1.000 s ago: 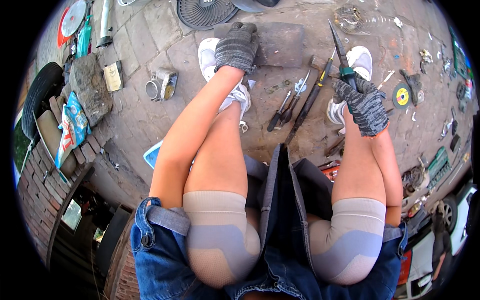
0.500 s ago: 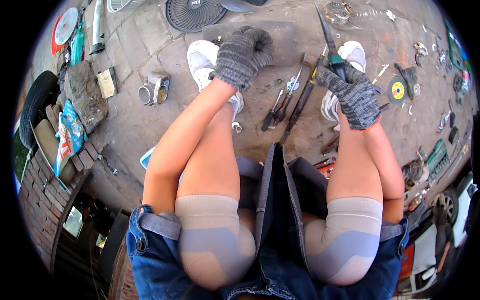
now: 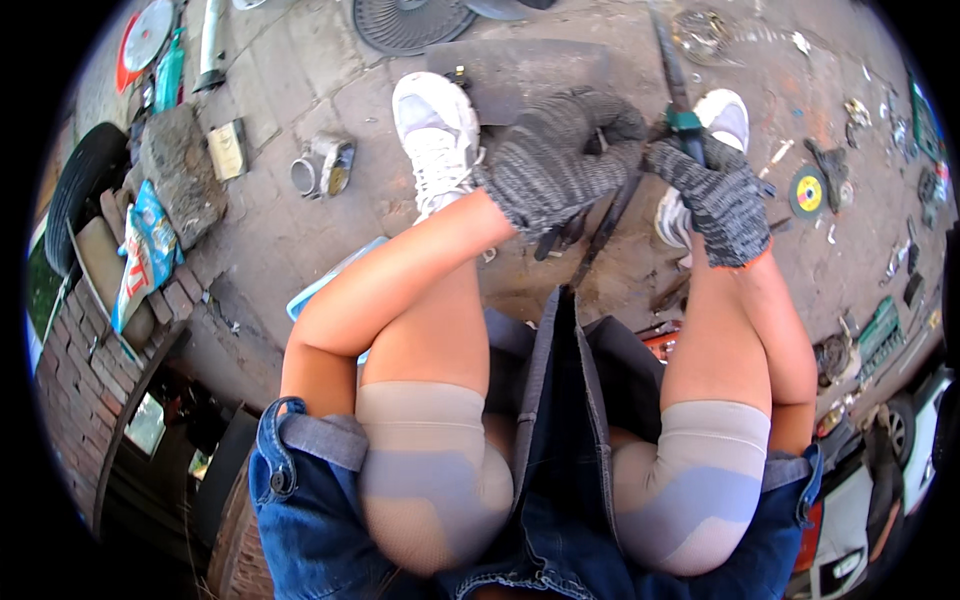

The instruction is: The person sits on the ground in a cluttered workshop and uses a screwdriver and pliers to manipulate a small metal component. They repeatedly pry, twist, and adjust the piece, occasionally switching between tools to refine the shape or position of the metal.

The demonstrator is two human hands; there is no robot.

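My right hand point(image 3: 722, 200), in a grey knitted glove, is closed round the handle of a long, tapered dark tool point(image 3: 672, 70) with a green collar. Its blade points away from me, past my right shoe point(image 3: 725, 115). My left hand point(image 3: 565, 160), gloved alike, is close beside the right one, fingers curled; whether a small thing sits in them is hidden. Beneath the left hand, a long dark hammer handle point(image 3: 600, 240) and other dark tool handles point(image 3: 548, 243) lie on the ground, partly covered. A flat dark plate point(image 3: 530, 70) lies beyond my left hand.
A metal housing point(image 3: 322, 165) and a box point(image 3: 228, 150) lie left, near a rock point(image 3: 185, 170), a tyre point(image 3: 85, 195) and a blue bag point(image 3: 148, 250). A yellow-centred disc point(image 3: 807, 190) and a green case point(image 3: 880, 338) are right. Ahead lie a round black grille point(image 3: 415, 22) and a plastic bottle point(image 3: 705, 38).
My left hand has moved right, over the tools on the ground and up to my right hand. The right hand still grips the tapered tool, whose blade now stands more upright in view.
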